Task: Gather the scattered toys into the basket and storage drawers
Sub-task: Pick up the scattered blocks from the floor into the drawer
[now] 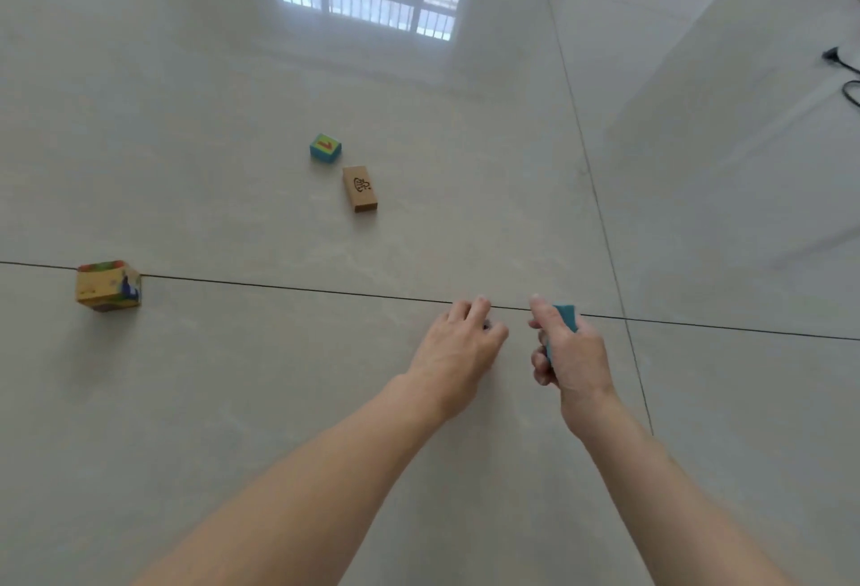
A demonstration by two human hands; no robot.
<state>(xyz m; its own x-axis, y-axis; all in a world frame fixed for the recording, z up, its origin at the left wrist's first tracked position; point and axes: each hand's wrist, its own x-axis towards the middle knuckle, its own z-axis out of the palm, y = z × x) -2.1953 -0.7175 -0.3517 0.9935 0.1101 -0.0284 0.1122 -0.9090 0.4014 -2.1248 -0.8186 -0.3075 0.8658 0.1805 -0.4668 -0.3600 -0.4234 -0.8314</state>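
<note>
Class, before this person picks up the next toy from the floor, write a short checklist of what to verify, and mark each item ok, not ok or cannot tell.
1. Right hand has a firm hold on the teal block: ok.
2. Left hand is free for a pickup: cannot tell; something small and dark shows at its fingertips.
3. Toys left on the floor are in sight: ok; tan block, teal cube, yellow cube.
4. Basket or drawers in sight: not ok.
5. Black cable is away from the toys: ok.

Teal block (566,316) gripped in right hand (570,355), mostly hidden. Three toys on tiled floor — teal cube (325,148) with yellow-green top and red mark, far centre; tan wooden block (359,188) lying flat just beside it; multicoloured cube (108,286) well apart at left.
</note>
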